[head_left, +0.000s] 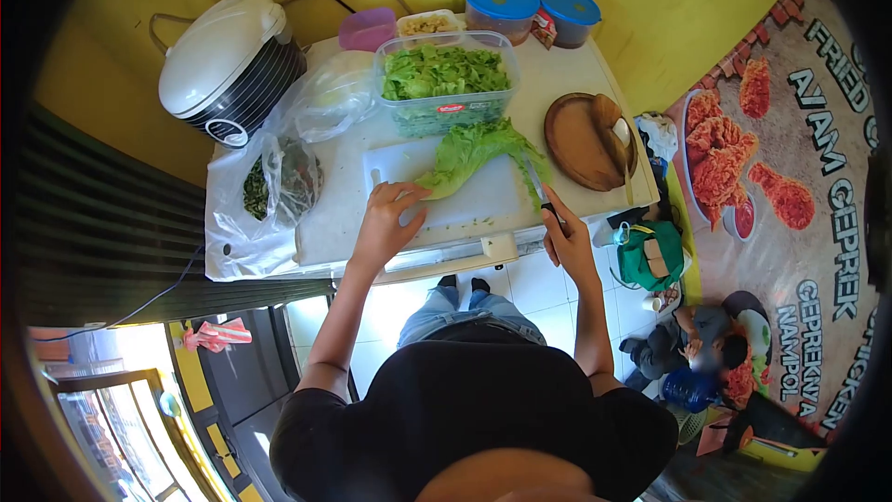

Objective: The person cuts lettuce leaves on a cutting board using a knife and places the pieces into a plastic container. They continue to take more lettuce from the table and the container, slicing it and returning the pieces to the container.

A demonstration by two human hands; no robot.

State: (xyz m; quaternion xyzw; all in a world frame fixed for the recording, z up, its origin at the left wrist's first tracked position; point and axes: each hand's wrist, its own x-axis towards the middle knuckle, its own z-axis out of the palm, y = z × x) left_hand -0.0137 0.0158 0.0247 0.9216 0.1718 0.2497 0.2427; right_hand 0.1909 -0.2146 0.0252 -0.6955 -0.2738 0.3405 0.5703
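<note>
A leafy green lettuce [474, 156] lies on the white cutting board [386, 165]. My left hand [388, 221] is at the lettuce's left end, fingertips at its edge, thumb apart from the fingers. In my right hand [570, 244] is a knife [536, 182] with a dark handle, its blade at the lettuce's right edge. Small green bits lie on the board's near part. Just behind the lettuce stands a clear plastic container [446, 116] filled with cut lettuce.
A wooden plate [569, 144] with wooden utensils sits at right. On the left are a rice cooker [232, 65] and plastic bags [279, 188] holding greens. Blue-lidded tubs [502, 7] and a pink container [367, 30] line the back. Another person [692, 339] is low at right.
</note>
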